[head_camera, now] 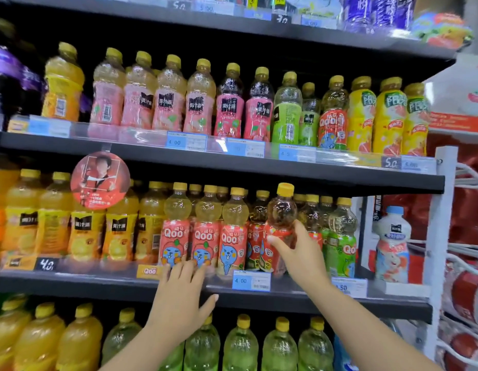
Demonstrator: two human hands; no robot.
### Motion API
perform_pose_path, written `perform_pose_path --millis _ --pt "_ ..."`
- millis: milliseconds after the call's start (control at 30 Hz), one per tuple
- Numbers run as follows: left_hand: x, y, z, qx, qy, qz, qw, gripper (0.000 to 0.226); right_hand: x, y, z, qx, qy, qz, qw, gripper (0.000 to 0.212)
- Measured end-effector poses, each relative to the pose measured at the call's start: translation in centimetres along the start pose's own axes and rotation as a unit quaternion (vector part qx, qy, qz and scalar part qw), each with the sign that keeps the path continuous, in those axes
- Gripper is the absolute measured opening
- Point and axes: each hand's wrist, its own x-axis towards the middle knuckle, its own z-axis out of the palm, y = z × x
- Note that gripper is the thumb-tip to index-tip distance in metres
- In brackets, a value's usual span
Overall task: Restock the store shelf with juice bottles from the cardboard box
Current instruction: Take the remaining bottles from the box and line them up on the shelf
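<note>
right hand (pixel 299 253) gripping upright juice bottle (pixel 282 218), cap up

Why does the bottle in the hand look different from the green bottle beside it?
The held bottle has a red label and brownish juice; the green bottle has a green label and paler juice. The right hand holds the first, tilted; the second stands upright untouched. Both have yellow caps.

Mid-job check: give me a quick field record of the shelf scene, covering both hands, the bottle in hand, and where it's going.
right hand: grips a red-label Qoo bottle, upright, yellow cap
left hand: open, fingers at the front rail of the middle shelf by the pink-label Qoo bottles
placement: held bottle is in front of the red-label row, beside the green-label Qoo bottles
cardboard box: not in view
</note>
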Motion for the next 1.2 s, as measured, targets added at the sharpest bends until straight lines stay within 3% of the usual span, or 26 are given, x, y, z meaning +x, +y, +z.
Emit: perform_pose_path --millis 167,300,567,933,1000,1133,1200 --pt "0.0 -0.1 0.3 -0.007 0.004 0.0 1.0 0.055 1.0 -0.2 0.7 -0.047 -0.048 0.012 0.998 0.071" --pt "-0.1 -0.1 0.0 -0.025 0.018 0.006 1.0 0.052 2.1 0.2 1.0 -0.051 -0.067 0.029 0.996 0.033" --pt "-0.3 0.1 0.2 -0.016 0.004 -0.013 1.0 0.062 2.8 0.2 2.4 -0.043 -0.087 0.03 0.995 0.065" --pt "-0.5 0.4 -0.3 -0.009 -0.025 -0.022 0.999 0.065 1.6 0.6 3.1 -0.026 -0.076 0.023 0.997 0.071" --pt "-0.4 0.3 -0.4 -0.004 -0.038 -0.024 0.999 0.069 1.0 1.0 2.3 -0.041 -0.047 0.006 0.998 0.068" --pt "-0.4 0.5 -0.5 0.009 -0.045 -0.023 0.999 0.067 -0.7 2.7 -0.7 -0.083 0.11 -0.061 0.989 0.056" --pt "-0.4 0.7 -0.5 0.009 -0.04 -0.024 0.999 0.066 -0.8 4.0 -1.8 -0.101 0.13 -0.052 0.985 0.061"
